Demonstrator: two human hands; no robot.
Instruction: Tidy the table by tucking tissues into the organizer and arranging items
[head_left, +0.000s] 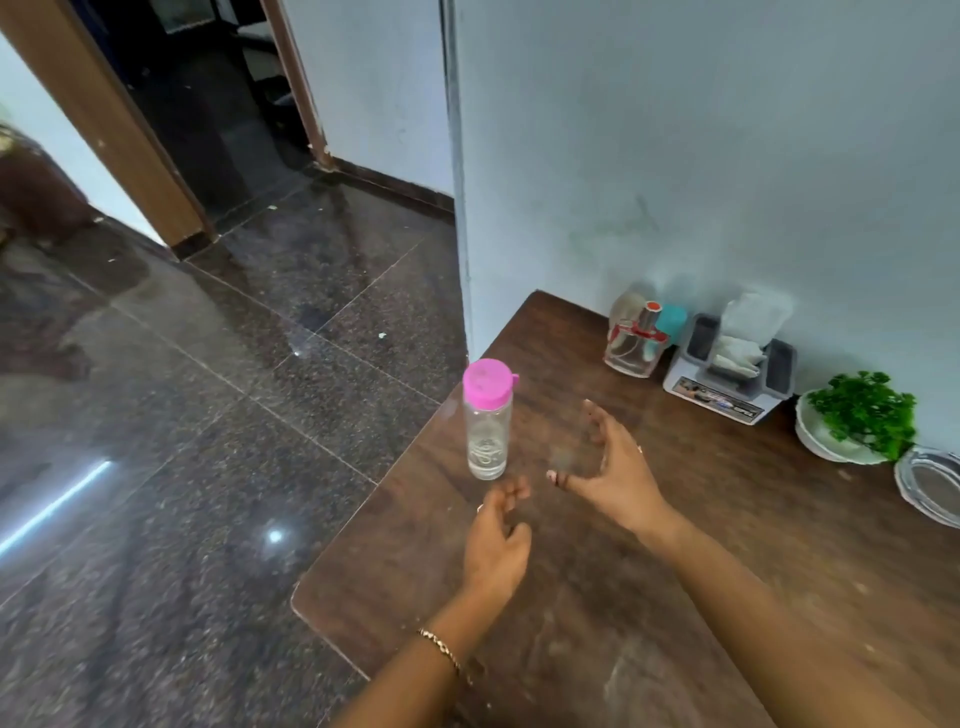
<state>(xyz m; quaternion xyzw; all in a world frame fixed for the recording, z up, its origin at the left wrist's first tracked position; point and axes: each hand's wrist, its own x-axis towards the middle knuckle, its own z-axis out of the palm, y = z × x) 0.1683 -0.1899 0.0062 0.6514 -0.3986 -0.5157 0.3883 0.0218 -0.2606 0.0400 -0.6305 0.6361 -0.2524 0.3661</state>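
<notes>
One bottle stands at the table edge; one organizer, one perfume and one plant line the wall. Left hand loosely curled, right hand spread wide, both empty.

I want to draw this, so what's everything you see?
table: one, dark brown, against the wall
bottle: one, clear with pink cap, table's left edge
perfume bottle: one, clear with red trim, by the wall
teal cap: one, teal, behind the perfume bottle
organizer: one, grey, right of the perfume bottle
tissues: count unclear, white, sticking out of the organizer
plant: one, green, white pot right of the organizer
clear dish: one, see-through, table's far right
floor: one, dark speckled tiles, left of the table
doorway: one, brown frame, upper left
bracelet: one, gold, left wrist
left hand: one, empty, near the bottle
right hand: one, empty, fingers spread, above the table
</notes>
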